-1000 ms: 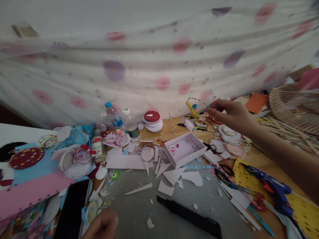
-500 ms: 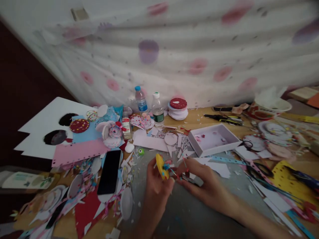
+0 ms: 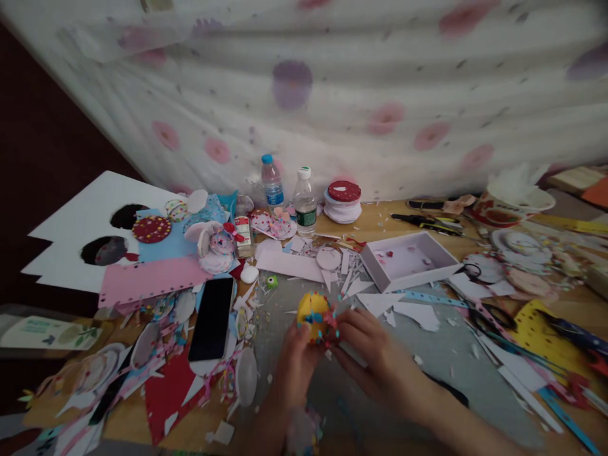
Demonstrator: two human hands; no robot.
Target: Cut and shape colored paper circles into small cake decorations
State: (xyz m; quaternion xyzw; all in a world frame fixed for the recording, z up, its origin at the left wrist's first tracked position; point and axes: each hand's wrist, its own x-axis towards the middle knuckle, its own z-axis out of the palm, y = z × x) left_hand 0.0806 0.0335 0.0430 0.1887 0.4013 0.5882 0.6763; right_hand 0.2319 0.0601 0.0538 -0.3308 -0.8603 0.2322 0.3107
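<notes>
Over the grey mat, my left hand (image 3: 295, 362) grips a small yellow round craft piece (image 3: 310, 309) by its lower left side. Blue and red trimmings (image 3: 327, 318), like little bows or strings, sit across the piece's face. My right hand (image 3: 373, 354) has its fingers closed at the piece's right edge, by the red trimming; the exact fingertip contact is hidden. A dark elongated object (image 3: 449, 389) lies on the mat beside my right forearm, partly covered by it.
Paper scraps and an open white box (image 3: 411, 261) lie beyond my hands. A black phone (image 3: 212, 320) and a red cloth piece (image 3: 173, 396) are to the left. Two bottles (image 3: 304, 202) stand at the back. Black-handled scissors (image 3: 491, 320) and yellow dotted fabric (image 3: 536, 335) lie right.
The yellow piece has turned so its decorated face shows toward me. My right fingers have closed in on its edge. The dark object now shows by my right forearm.
</notes>
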